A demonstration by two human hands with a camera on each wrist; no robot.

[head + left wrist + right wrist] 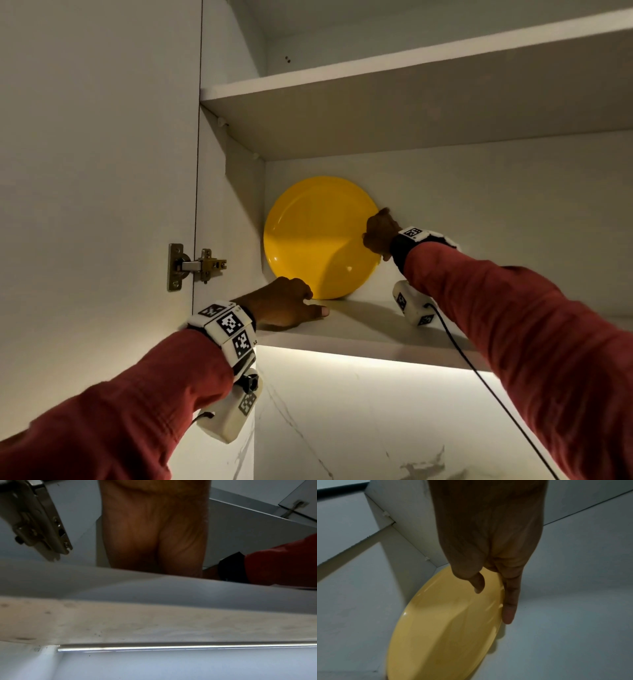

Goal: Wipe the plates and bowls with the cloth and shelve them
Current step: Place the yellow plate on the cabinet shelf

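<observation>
Head view: right hand point(380, 233) pinches glossy round yellow plate point(318, 236); left hand point(284, 303) seemingly curled.

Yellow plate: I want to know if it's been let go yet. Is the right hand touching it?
Touching. The right wrist view shows the right hand with fingers laid along the rim of the yellow plate and thumb on its face.

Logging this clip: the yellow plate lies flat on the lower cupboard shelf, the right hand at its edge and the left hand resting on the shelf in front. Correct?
Not quite. The yellow plate stands on edge, leaning toward the back wall, as the head view shows. The right hand is at its edge; the left hand rests on the lower shelf in front.
</observation>
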